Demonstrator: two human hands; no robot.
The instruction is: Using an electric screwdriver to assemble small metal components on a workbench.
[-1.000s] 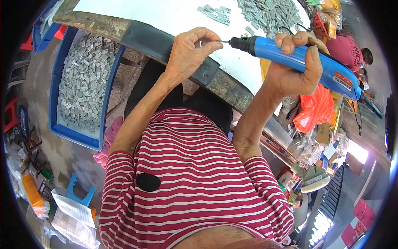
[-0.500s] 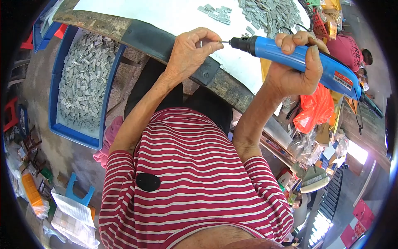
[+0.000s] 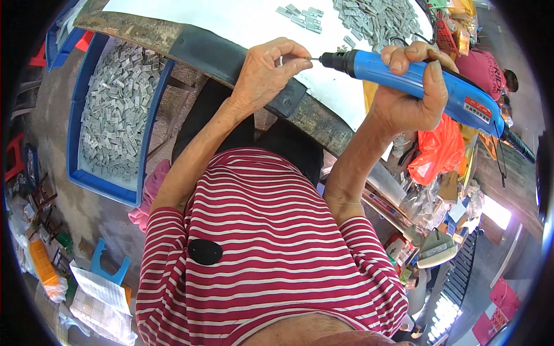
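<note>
With fingers (image 3: pixel 295 48) of the left hand (image 3: pixel 258 75), pinched a small part (image 3: pixel 309 59), mostly hidden, at the tip of the blue screwdriver (image 3: pixel 372 64); wrapped the right hand (image 3: pixel 407 111) around its body, likely for steady alignment.

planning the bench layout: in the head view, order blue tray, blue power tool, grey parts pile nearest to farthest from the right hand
From the right hand:
1. blue power tool, in its grip
2. grey parts pile, ahead, slightly left
3. blue tray, far left
</note>
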